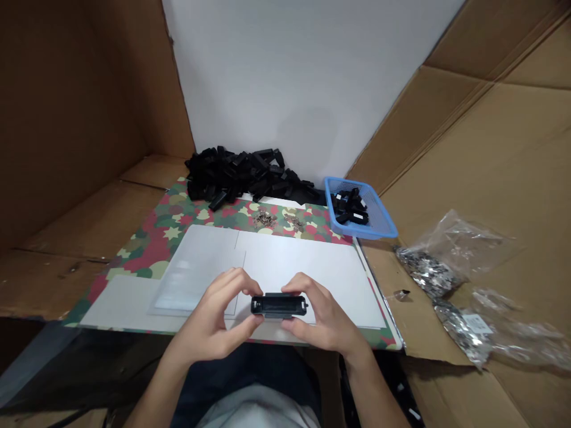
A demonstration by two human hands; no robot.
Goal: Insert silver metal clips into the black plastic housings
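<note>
In the lower centre of the frame, the black part (279,305) was held between the left hand (209,324) and the right hand (329,322), with its long axis going from left to right. Both hands pinched it near its ends, so neither was nearer (its hollow side faced the camera).
</note>
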